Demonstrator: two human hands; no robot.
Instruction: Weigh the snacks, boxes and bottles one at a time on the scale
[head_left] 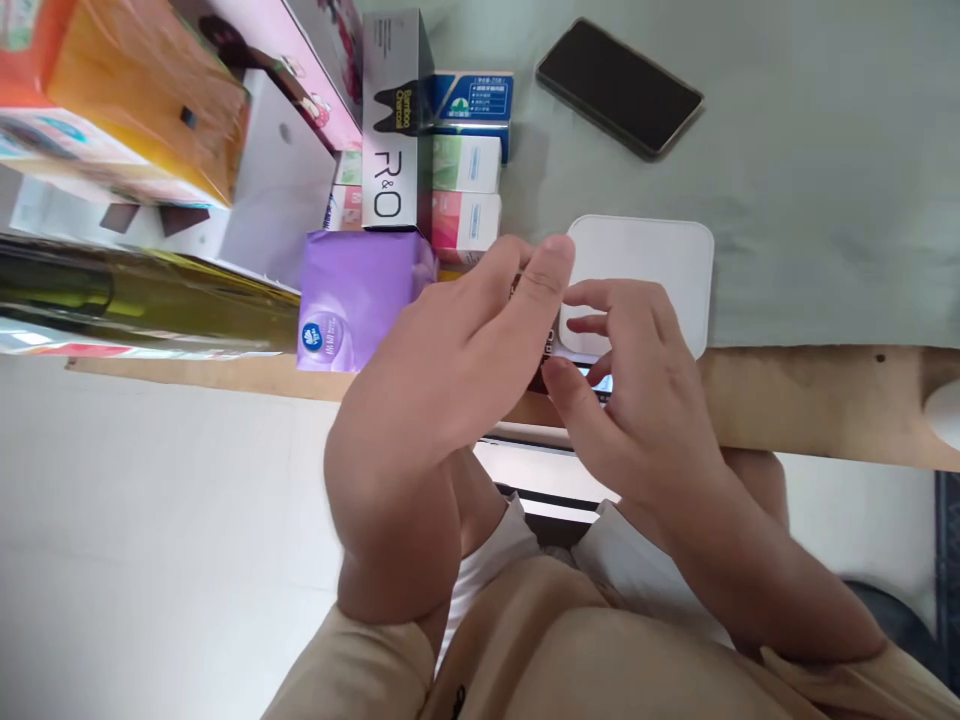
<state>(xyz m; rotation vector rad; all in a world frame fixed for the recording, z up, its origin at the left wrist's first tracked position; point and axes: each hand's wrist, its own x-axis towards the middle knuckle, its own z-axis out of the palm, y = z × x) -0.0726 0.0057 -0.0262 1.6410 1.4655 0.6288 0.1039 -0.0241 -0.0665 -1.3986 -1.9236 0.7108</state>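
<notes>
My left hand [450,370] and my right hand [637,400] meet over the near edge of a white square scale [660,260], at the table's front edge. Between them is a small dark packet [550,348] with light print, mostly hidden by my fingers. My left hand closes over its left side, thumb pointing up. My right thumb presses on its lower right, and my right fingers curl above the scale's plate. A bit of the scale's lit display [604,384] shows under my right hand.
A purple tissue pack [352,290] lies left of my hands. Behind it stand an upright R&O box [388,130] and small stacked boxes [465,165]. A black phone [619,88] lies at the back. Larger boxes [127,100] fill the far left. The wooden table edge [825,400] runs right.
</notes>
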